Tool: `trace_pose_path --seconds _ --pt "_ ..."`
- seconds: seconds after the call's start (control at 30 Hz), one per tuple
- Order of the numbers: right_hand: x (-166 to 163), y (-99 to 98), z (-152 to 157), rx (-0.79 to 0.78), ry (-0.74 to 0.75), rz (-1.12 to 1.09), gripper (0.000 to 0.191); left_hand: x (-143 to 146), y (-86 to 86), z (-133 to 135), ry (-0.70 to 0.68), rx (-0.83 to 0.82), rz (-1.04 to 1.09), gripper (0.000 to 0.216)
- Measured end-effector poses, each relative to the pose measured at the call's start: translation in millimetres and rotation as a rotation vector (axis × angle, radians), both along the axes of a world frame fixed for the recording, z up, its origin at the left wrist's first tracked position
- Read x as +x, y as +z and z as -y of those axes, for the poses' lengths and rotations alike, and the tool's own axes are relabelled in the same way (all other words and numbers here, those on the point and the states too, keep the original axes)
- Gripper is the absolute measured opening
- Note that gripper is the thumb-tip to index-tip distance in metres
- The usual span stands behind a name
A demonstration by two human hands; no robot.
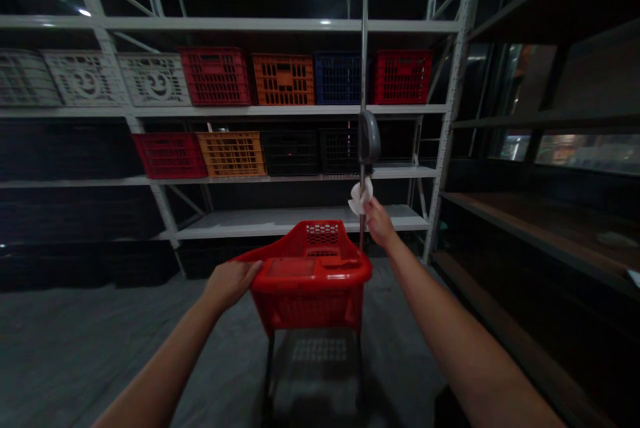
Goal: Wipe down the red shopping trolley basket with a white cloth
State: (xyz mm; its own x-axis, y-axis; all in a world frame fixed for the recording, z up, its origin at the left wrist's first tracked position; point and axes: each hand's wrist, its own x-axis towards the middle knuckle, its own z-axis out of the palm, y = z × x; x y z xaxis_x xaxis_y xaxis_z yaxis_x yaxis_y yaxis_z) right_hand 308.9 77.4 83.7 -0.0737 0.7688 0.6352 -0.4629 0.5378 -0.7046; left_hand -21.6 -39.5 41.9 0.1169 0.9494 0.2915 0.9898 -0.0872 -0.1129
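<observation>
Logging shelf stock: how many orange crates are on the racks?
2: upper orange crate mid-row on the higher shelf; lower orange crate on the shelf below. Dark shelves may hide others.

red cart (310, 298) upright, crumpled white cloth (359, 201) against pole (365, 48)

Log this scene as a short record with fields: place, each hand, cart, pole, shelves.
place: dim storeroom, white shelving across the back
left hand: grips the left rim of the red cart
right hand: holds a white cloth against the metal pole
cart: straight ahead, between both arms
pole: upright at the cart's right side, with a grey fitting above the cloth
shelves: crates in white, red, orange, blue and black on two levels
</observation>
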Motion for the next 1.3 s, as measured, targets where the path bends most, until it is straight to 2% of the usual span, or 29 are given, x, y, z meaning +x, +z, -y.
trace_pose_path --seconds 0.07,0.1,0.17,0.23,0.3,0.37,0.43,0.5,0.53,0.6,0.7,0.77,0.87,0.93,0.97,1.03,1.1,1.2,1.3 --pt "-4 32.3 -9 0.080 0.022 0.012 0.044 -2 -0.5 -3 0.013 0.002 0.029 0.068" --pt "-6 41.4 -12 0.110 0.015 0.022 0.046 -3 -0.4 -4 0.023 0.001 0.048 0.068" --pt "-11 42.0 -12 0.138 -0.036 0.058 0.047 -7 0.8 -8 0.024 0.003 0.069 0.067" --pt "-14 19.3 -7 0.106 -0.086 0.109 0.048 -13 2.6 -13 -0.018 0.016 0.068 0.064" --pt "-15 -19.1 2 0.042 -0.098 0.179 0.048 -18 4.4 -16 -0.038 0.070 0.067 0.058" --pt "-15 -60.2 12 0.003 -0.098 0.264 0.047 -18 5.8 -15 0.020 0.189 0.084 0.051" --pt "-15 -90.3 21 0.002 -0.105 0.334 0.045 -7 7.1 -8 0.083 0.342 0.118 0.047" --pt "-17 -100.2 27 0.019 -0.105 0.368 0.042 18 8.1 5 0.033 0.456 0.158 0.044" --pt "-18 -96.5 30 0.026 -0.093 0.372 0.040 36 8.3 13 -0.035 0.485 0.173 0.043" --pt "-23 -73.2 34 0.033 -0.040 0.347 0.037 76 6.9 29 -0.198 0.494 0.193 0.039" --pt "-33 -11.1 37 0.053 0.072 0.250 0.037 132 -0.9 46 -0.394 0.374 0.197 0.033" --pt "-39 35.7 39 0.095 0.128 0.204 0.037 154 -8.5 49 -0.367 0.292 0.195 0.036" --pt "-48 90.6 41 0.173 0.145 0.146 0.031 160 -17.9 45 -0.252 0.248 0.165 0.047" --pt "-53 107.1 43 0.206 0.156 0.116 0.028 153 -20.9 43 -0.239 0.258 0.155 0.049" --pt "-56 108.3 44 0.207 0.165 0.113 0.026 149 -21.4 42 -0.245 0.265 0.157 0.049" --pt "-62 96.9 47 0.187 0.178 0.132 0.024 140 -21.4 40 -0.251 0.275 0.158 0.049" --pt "-68 70.0 51 0.151 0.179 0.176 0.023 131 -21.3 40 -0.253 0.278 0.145 0.050" --pt "-73 11.9 57 0.106 0.154 0.257 0.023 119 -22.2 37 -0.270 0.287 0.121 0.048" --pt "-72 -47.0 64 0.118 0.050 0.394 0.022 106 -23.3 33 -0.306 0.315 0.118 0.046"
